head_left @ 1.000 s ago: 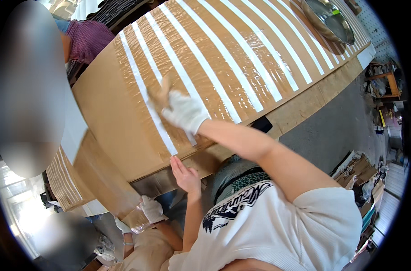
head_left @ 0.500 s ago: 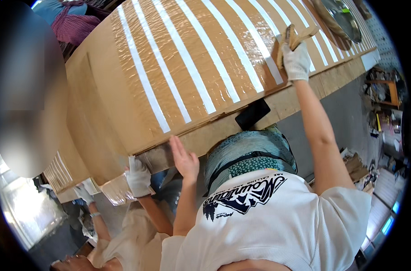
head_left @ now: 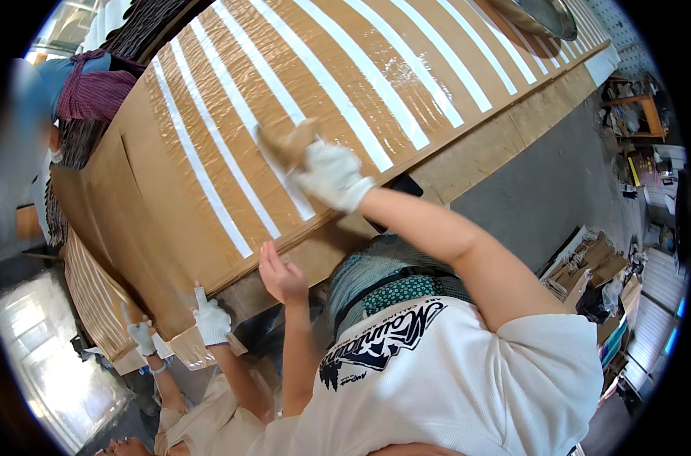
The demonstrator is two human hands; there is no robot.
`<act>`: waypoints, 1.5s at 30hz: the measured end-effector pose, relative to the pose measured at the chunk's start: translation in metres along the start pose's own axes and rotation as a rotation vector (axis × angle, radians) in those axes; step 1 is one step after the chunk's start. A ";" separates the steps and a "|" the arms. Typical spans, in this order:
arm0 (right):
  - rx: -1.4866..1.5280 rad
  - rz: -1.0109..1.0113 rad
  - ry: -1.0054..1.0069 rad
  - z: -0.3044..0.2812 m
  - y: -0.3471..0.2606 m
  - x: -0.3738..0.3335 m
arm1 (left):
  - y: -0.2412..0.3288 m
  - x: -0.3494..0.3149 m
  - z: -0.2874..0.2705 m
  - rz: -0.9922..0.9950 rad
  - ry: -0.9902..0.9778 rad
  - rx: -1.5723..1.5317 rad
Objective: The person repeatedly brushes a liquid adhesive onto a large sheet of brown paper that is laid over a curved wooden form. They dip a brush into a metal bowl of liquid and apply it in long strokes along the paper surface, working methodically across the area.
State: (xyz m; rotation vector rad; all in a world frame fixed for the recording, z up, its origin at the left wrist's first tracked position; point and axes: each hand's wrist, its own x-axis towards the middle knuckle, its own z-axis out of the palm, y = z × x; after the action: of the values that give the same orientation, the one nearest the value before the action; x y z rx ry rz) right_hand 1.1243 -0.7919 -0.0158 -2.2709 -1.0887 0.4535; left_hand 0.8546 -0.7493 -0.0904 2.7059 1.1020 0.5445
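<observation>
My right hand, in a white knit glove, grips a flat wooden brush, smeared by motion, over the brown cardboard sheet. White stripes run across the sheet, and a wet, glossy film covers its striped part. Bare and empty, my left hand is held up beside the sheet's near edge, its fingers stretched out. A dark flat object lies partly behind my right wrist at that edge.
A metal basin stands at the far right of the sheet. On my left are a co-worker's gloved hands near the sheet's corner and a second striped sheet. Another person is at the far left. Cardboard scraps lie at right.
My right hand has swept the brush left across the stripes, from the right part of the sheet toward its middle. My left hand has shifted slightly left and down. The view has turned somewhat.
</observation>
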 end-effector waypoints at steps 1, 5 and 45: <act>0.018 0.114 0.031 -0.025 0.021 -0.003 | 0.000 -0.003 0.001 -0.008 0.009 0.014; -0.115 0.236 0.357 -0.077 0.178 -0.019 | 0.007 -0.004 0.005 -0.017 0.032 0.041; 0.441 0.355 0.491 -0.269 0.393 -0.101 | 0.319 -0.064 0.096 -0.286 -0.389 -0.458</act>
State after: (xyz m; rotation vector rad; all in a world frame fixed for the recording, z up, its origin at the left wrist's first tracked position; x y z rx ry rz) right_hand 1.4370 -1.1634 -0.0476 -2.0165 -0.3029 0.2205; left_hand 1.0539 -1.0229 -0.1036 2.0974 1.0701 0.1799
